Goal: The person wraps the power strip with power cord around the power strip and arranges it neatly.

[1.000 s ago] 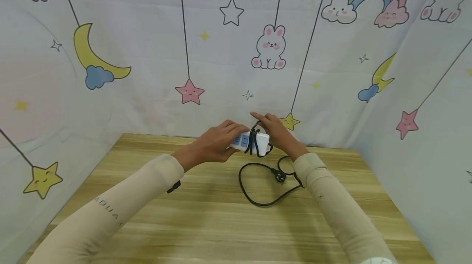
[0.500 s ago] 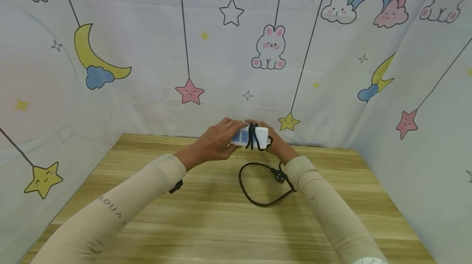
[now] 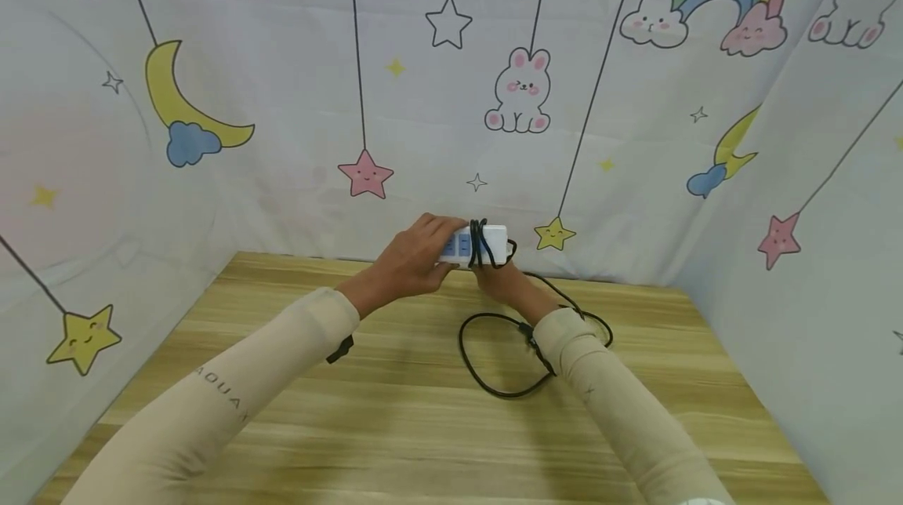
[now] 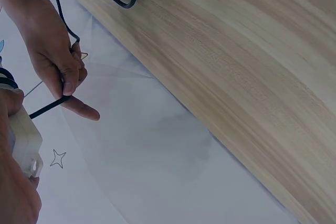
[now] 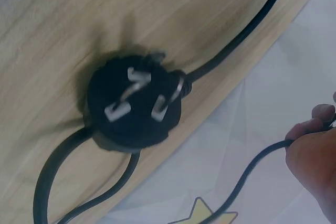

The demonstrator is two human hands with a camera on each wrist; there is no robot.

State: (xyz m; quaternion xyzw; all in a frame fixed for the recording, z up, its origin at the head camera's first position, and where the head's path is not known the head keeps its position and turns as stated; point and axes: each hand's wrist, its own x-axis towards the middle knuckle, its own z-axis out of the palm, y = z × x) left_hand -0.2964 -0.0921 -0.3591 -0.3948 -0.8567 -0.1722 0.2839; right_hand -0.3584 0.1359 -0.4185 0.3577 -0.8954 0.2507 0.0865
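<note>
My left hand (image 3: 416, 256) grips the left end of a white power strip (image 3: 497, 241) with blue socket faces, held up above the back edge of the table. Several turns of black cord (image 3: 473, 242) wrap around the strip. Below and behind it, partly hidden, is my right hand (image 3: 499, 282). In the left wrist view, the right hand (image 4: 55, 59) pinches the cord (image 4: 48, 107), which runs taut to the strip, with one finger extended. The three-pin plug (image 5: 134, 103) lies on the table, prongs showing in the right wrist view.
A loose loop of cord (image 3: 509, 395) lies on the wood-grain table (image 3: 395, 442) by the right forearm. A white cloth backdrop (image 3: 296, 97) printed with stars, moons and rabbits stands behind the table and on both sides.
My right hand has swung from the strip's right end, over the top, to behind and under it, carrying the cord along. The strip has risen slightly in the left hand.
</note>
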